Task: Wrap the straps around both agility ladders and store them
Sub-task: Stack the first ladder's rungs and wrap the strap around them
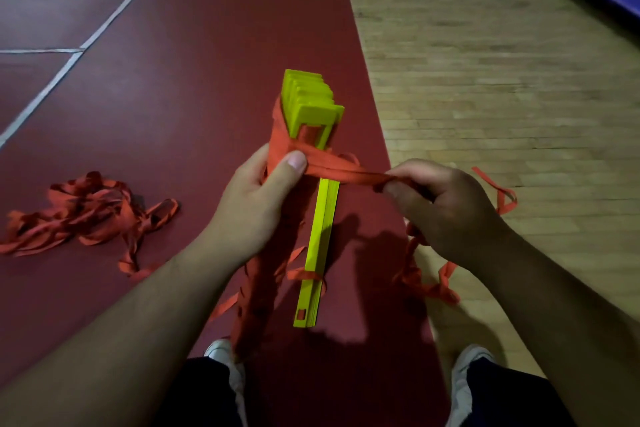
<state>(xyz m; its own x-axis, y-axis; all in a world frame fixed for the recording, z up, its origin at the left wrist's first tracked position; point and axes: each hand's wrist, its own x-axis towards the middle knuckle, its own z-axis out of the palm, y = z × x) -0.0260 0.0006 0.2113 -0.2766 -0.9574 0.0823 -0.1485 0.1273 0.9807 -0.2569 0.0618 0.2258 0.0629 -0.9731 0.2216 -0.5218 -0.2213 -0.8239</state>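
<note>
The left hand [252,198] grips a yellow-green agility ladder [308,104], its rungs stacked into a bundle held upright above the floor. The fingers curl round the bundle's far side and the thumb [294,161] presses an orange-red strap [346,168] against the front. That strap is wound round the bundle below its top end and runs taut to the right hand [440,204], whose fingers are curled tight round it. A second agility ladder [317,253], also stacked flat, lies on the dark red floor [207,45] under the hands, a strap crossing its near end. A loose strap heap [83,211] lies well to the left, and more strap [426,281] trails by the wooden floor [485,80].
</note>
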